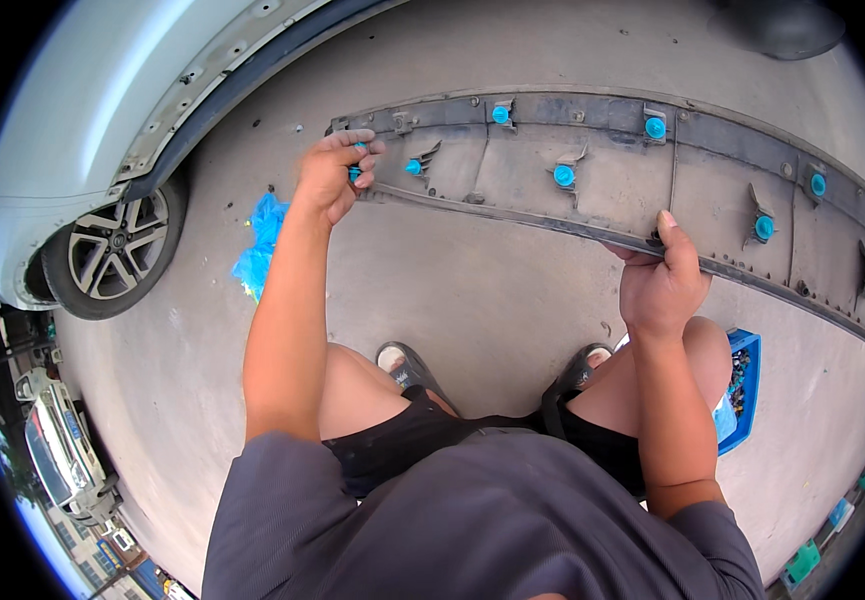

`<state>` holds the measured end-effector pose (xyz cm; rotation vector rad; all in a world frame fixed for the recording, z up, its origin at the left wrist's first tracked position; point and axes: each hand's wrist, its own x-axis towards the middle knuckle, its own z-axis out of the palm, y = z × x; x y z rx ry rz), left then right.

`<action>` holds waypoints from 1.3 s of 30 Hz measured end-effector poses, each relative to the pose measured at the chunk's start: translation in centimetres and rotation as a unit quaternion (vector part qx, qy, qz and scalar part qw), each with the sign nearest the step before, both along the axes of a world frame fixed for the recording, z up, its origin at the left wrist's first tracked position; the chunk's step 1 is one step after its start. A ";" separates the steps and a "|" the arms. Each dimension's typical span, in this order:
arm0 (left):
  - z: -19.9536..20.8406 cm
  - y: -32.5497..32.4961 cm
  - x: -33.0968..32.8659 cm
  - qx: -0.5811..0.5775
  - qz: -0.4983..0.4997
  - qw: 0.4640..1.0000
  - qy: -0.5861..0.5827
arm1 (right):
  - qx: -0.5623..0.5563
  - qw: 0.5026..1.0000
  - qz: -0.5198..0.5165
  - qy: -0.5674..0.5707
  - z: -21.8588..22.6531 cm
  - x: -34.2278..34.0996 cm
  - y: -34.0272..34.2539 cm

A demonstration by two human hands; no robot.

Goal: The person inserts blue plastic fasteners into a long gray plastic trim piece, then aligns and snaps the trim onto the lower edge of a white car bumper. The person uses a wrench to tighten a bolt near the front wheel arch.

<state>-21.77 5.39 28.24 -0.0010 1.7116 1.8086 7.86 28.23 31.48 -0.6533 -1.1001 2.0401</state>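
Note:
A long dark grey plastic trim panel lies inner side up on the concrete, dotted with several blue clips. My left hand is at the panel's left end, fingers pinched on a small blue clip pressed against the panel. My right hand grips the panel's near edge around its middle, thumb on top. I am squatting, knees and sandals below the panel.
A silver car body with a bare sill and an alloy wheel is at the left. A blue plastic bag lies on the ground. A blue box of small parts sits by my right knee.

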 end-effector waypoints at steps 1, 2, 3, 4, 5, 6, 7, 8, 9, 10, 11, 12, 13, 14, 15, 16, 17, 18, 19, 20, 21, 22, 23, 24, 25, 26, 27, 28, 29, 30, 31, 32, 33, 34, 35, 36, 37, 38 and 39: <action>-0.4 -0.2 -0.2 -0.026 -0.017 0.999 0.015 | -0.012 1.000 -0.004 0.006 -0.1 0.1 -0.2; -0.8 -0.4 -0.2 -0.052 -0.034 0.998 0.030 | -0.015 1.000 0.010 0.023 -0.2 0.2 -0.2; -0.6 0.2 0.3 -0.076 -0.021 0.995 0.053 | -0.017 0.999 0.018 0.037 -0.5 0.5 -0.2; -0.4 0.3 0.3 -0.092 -0.008 0.993 0.078 | -0.020 0.998 0.024 0.050 -0.8 0.8 0.0; -0.3 0.4 0.2 -0.108 0.004 0.989 0.104 | -0.018 0.998 0.032 0.052 -1.2 0.9 0.2; -0.2 0.4 0.1 -0.125 0.013 0.984 0.128 | -0.020 0.997 0.037 0.058 -1.5 1.0 0.3; -1.0 0.1 -0.2 -0.115 0.053 0.981 0.145 | -0.023 0.997 0.040 0.065 -1.7 1.1 0.3; -1.2 -0.2 -0.5 -0.124 0.061 0.979 0.147 | -0.027 0.996 0.042 0.072 -1.9 1.1 0.2; -1.4 -0.1 -0.6 -0.130 0.068 0.978 0.147 | -0.027 0.996 0.038 0.076 -2.2 1.2 0.3; -1.5 -0.1 -0.6 -0.136 0.074 0.977 0.147 | -0.027 0.996 0.033 0.080 -2.4 1.3 0.3; -1.7 -0.1 -0.6 -0.129 0.072 0.978 0.147 | -0.024 0.996 0.028 0.081 -2.7 1.5 0.2; -1.7 0.1 -0.4 -0.121 0.071 0.979 0.147 | -0.020 0.996 0.022 0.081 -2.9 1.5 0.3; -1.8 0.3 -0.4 -0.113 0.069 0.980 0.147 | -0.014 0.997 0.016 0.078 -3.2 1.6 0.2; -2.0 0.4 -0.5 -0.118 0.074 0.979 0.147 | -0.007 0.997 0.010 0.075 -3.3 1.6 0.1; -2.5 0.0 -0.6 -0.124 0.082 0.978 0.146 | -0.015 0.997 0.002 0.079 -2.6 1.2 -0.5; -2.6 0.0 -0.8 -0.129 0.089 0.977 0.147 | -0.020 0.996 -0.007 0.084 -1.3 0.5 -1.3; -2.7 -0.1 -0.9 -0.120 0.091 0.978 0.145 | -0.026 0.995 -0.016 0.090 -0.6 0.2 -1.6; -2.6 -0.2 -0.9 -0.111 0.091 0.979 0.143 | -0.025 0.995 -0.007 0.096 -0.8 0.4 -1.3; -2.6 -0.2 -0.9 -0.103 0.090 0.981 0.140 | -0.023 0.994 0.001 0.102 -1.2 0.6 -1.1; -2.6 -0.1 -1.0 -0.106 0.090 0.980 0.142 | -0.021 0.994 0.010 0.108 -1.4 0.8 -0.8; -2.5 -0.2 -1.0 -0.112 0.090 0.979 0.144 | -0.018 0.995 0.011 0.100 -1.3 0.9 -0.9; -2.4 -0.2 -1.0 -0.117 0.091 0.978 0.146 | -0.014 0.996 0.012 0.092 -1.0 0.8 -1.0; -2.5 -0.2 -1.1 -0.119 0.091 0.978 0.144 | -0.008 0.996 0.014 0.087 -1.1 0.9 -0.9; -2.4 -0.3 -1.1 -0.120 0.091 0.978 0.144 | -0.002 0.996 0.016 0.082 -1.1 0.9 -0.8; -2.4 -0.2 -1.1 -0.122 0.092 0.978 0.143 | 0.008 0.997 0.017 0.081 -1.7 1.1 -0.6; -2.5 -0.1 -1.0 -0.123 0.089 0.978 0.144 | 0.017 0.997 0.019 0.079 -2.0 1.3 -0.4; -2.5 0.1 -1.0 -0.124 0.087 0.978 0.144 | 0.020 0.997 0.022 0.076 -1.8 1.3 -0.5; -2.5 0.2 -0.9 -0.125 0.085 0.978 0.145 | 0.023 0.997 0.024 0.072 -1.5 1.1 -0.8; -2.6 0.3 -0.9 -0.134 0.083 0.976 0.150 | 0.025 0.997 0.026 0.069 -1.2 1.0 -1.0; -2.7 0.3 -0.9 -0.142 0.081 0.974 0.155 | 0.024 0.997 0.031 0.066 -0.7 0.8 -1.3; -2.8 0.3 -0.9 -0.150 0.080 0.973 0.159 | 0.022 0.997 0.036 0.063 -0.2 0.6 -1.5; -2.9 0.4 -0.8 -0.151 0.079 0.973 0.159 | 0.020 0.997 0.036 0.058 -0.1 0.6 -1.8; -2.9 0.5 -0.5 -0.150 0.078 0.973 0.158 | 0.018 0.998 0.037 0.053 0.2 0.5 -2.0; -2.8 0.6 -0.3 -0.150 0.077 0.973 0.158 | 0.016 0.998 0.034 0.047 0.2 0.5 -2.2; -2.9 0.6 -0.1 -0.138 0.077 0.975 0.153 | 0.028 0.999 0.026 0.038 0.4 0.5 -2.3; -3.0 0.4 -0.1 -0.127 0.078 0.978 0.148 | 0.040 0.999 0.018 0.030 0.5 0.4 -2.4; -3.1 0.4 -0.1 -0.115 0.078 0.980 0.143 | 0.067 0.998 0.006 0.019 0.7 0.3 -2.5; -3.2 0.4 -0.3 -0.112 0.083 0.980 0.140 | 0.094 0.996 -0.006 0.007 0.9 0.3 -2.5; -3.1 0.5 -0.4 -0.110 0.088 0.980 0.139 | 0.106 0.994 -0.007 0.010 1.1 0.3 -2.6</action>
